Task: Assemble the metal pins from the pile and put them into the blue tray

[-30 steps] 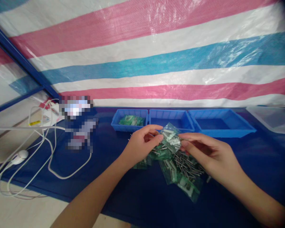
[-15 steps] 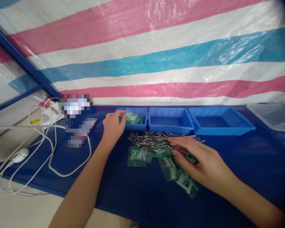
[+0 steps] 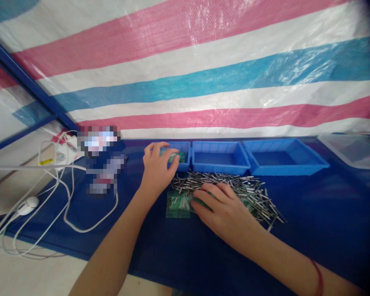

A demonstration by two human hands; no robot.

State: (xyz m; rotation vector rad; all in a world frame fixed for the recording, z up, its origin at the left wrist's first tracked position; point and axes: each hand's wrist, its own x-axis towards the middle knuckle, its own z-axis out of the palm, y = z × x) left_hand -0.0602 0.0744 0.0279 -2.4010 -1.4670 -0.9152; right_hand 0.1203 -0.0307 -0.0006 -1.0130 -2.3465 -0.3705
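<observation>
My left hand is over the left blue bin, thumb and fingers apart. Small green-tinted plastic bags lie in that bin, close to my fingertips. In front of the bins is a loose pile of thin metal rods. My right hand curls palm-down at the pile's near side, its fingers bent around green-tinted plastic bags that it mostly hides. Another such bag, with pale pieces inside, lies flat on the table just left of my right fingertips.
A middle blue bin and a right blue bin continue the row. At the far right stands a clear plastic container. White cables and blurred-out devices lie on the left of the blue table. Striped sheeting hangs behind.
My right hand has moved left and now covers the bags that lay at the pile's near side, uncovering rods on the right. My left hand has shifted slightly right, fingers spreading over the bin.
</observation>
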